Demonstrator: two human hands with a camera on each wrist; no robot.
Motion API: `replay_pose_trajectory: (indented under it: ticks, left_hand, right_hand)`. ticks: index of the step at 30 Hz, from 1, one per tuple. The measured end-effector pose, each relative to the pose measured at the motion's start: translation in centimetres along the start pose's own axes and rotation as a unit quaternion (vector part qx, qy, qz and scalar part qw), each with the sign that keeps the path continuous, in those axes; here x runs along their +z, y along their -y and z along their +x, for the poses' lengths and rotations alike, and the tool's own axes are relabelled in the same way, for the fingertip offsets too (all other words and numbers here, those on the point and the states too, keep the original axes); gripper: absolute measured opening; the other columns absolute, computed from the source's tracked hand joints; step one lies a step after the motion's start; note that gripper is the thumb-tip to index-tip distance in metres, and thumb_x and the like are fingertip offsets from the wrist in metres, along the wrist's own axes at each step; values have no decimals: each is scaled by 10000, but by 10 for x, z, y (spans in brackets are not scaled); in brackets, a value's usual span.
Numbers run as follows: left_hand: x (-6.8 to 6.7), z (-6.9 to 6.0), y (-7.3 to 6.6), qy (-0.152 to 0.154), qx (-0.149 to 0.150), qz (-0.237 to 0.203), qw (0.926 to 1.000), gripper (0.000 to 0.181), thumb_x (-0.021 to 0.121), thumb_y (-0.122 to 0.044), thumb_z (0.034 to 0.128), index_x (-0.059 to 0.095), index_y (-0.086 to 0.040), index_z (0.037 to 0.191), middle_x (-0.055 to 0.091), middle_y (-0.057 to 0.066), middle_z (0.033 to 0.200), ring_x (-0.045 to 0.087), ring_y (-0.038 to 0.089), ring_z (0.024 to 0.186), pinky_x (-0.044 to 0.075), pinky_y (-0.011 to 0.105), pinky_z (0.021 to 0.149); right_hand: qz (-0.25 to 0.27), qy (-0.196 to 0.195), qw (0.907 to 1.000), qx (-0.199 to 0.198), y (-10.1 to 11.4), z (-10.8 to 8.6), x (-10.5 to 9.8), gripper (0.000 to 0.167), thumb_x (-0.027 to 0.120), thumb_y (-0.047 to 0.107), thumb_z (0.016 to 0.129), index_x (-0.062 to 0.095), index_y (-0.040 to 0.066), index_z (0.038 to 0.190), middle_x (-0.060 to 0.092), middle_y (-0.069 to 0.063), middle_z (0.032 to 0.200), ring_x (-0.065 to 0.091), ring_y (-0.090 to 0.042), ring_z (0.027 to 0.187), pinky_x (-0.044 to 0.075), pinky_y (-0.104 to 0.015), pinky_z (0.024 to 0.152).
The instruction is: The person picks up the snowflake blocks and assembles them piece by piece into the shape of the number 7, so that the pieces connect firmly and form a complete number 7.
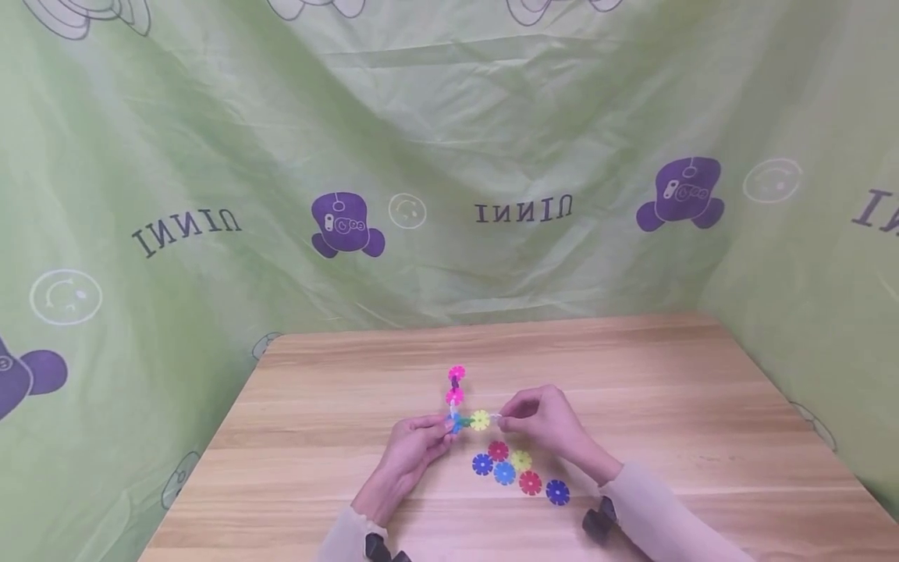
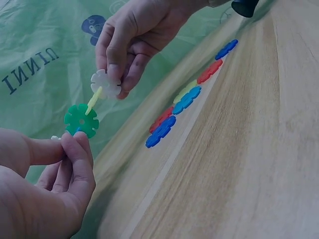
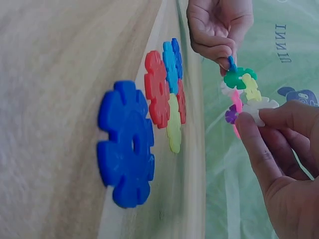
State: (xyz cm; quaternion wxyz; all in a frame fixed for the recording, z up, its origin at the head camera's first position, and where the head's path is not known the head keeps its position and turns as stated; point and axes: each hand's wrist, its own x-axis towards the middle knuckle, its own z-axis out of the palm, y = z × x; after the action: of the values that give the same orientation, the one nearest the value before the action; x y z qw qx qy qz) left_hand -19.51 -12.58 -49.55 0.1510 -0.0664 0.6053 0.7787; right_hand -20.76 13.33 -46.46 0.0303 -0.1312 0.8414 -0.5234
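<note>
My left hand [image 1: 421, 446] pinches the blue notched disc [image 1: 456, 424] at the corner of a chain of flower-shaped interlocking discs. From that corner one arm runs away from me through a white disc, a pink disc [image 1: 455, 397], a purple one and another pink. The other arm goes right through a green disc [image 2: 81, 120] and a yellow disc [image 1: 481, 421]. At its end is a white disc [image 2: 105, 83], which my right hand [image 1: 551, 421] pinches between thumb and fingers. The white disc meets the yellow one edge to edge; how deep they slot together I cannot tell.
Several loose discs lie flat on the wooden table [image 1: 316, 468] below my hands: red [image 1: 498, 451], yellow [image 1: 521, 460], light blue [image 1: 504, 473] and dark blue [image 1: 558, 492]. A green printed curtain [image 1: 435, 140] hangs behind and beside the table.
</note>
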Motion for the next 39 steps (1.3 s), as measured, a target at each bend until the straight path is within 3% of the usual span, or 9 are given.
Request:
replay_pose_trajectory:
  ticks: [18,30,39]
  left_hand:
    - [3,0,6,-299,-33,-8,9995,297,725,-25,950,696,74,1228,764,63,1010,738,115,849,640,260,866]
    - [5,2,5,-225,15,90,9997,352,696,-17,971,639,110,1294,769,61,1029,737,98,838,634,251,847]
    - [5,2,7,-269,26,105,9996,323,706,-12,957,664,104,1255,761,76,1026,742,117,842,637,261,844]
  right_hand:
    - [-201,41,9998,-75,5,-1,-1,81,858,81,817,818,117,878,799,-17,842,713,-132,793,608,-242,769]
    - [-296,79,9993,-219,5,2,-1,78,845,59,827,822,120,870,796,-12,835,704,-129,785,602,-229,747]
    - [-253,86,9993,-253,9,-2,0,96,835,14,820,814,87,880,789,-40,835,689,-121,763,597,-206,715]
